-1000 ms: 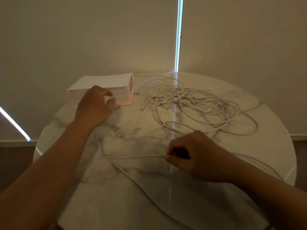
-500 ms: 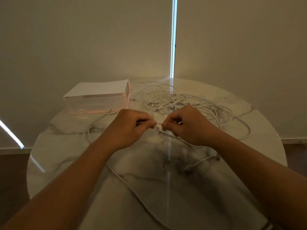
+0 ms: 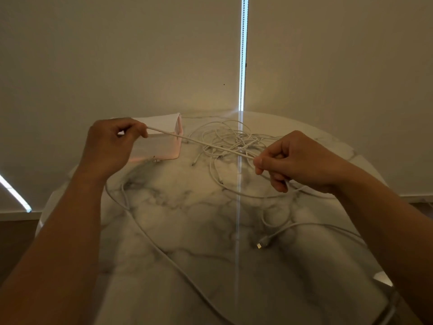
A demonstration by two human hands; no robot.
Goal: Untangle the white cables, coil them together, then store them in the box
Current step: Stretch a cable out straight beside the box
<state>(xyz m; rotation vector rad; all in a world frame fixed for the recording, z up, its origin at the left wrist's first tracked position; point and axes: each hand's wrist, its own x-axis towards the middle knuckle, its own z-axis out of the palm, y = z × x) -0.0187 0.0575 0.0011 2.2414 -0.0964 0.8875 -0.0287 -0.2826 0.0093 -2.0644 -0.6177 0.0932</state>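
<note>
Stretching cable (image 3: 199, 141) between left fingers (image 3: 138, 128), right fingers (image 3: 261, 163)

Table (image 3: 187, 266) before a wall, box (image 3: 161, 146) at its far left, tangle of cables (image 3: 232, 141) just right of the box, left hand (image 3: 110, 146) raised before the box, right hand (image 3: 297, 160) before the tangle, stretched cable (image 3: 199, 140) pinched between both hands, cable end (image 3: 259, 245) lying near right.

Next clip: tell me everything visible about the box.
The box is a rectangular container, pale pink with translucent-looking sides and a flat white top, apparently closed. It stands upright on the marble table, far left. The left hand hides its left part; the taut cable crosses in front, contact unclear.
</note>
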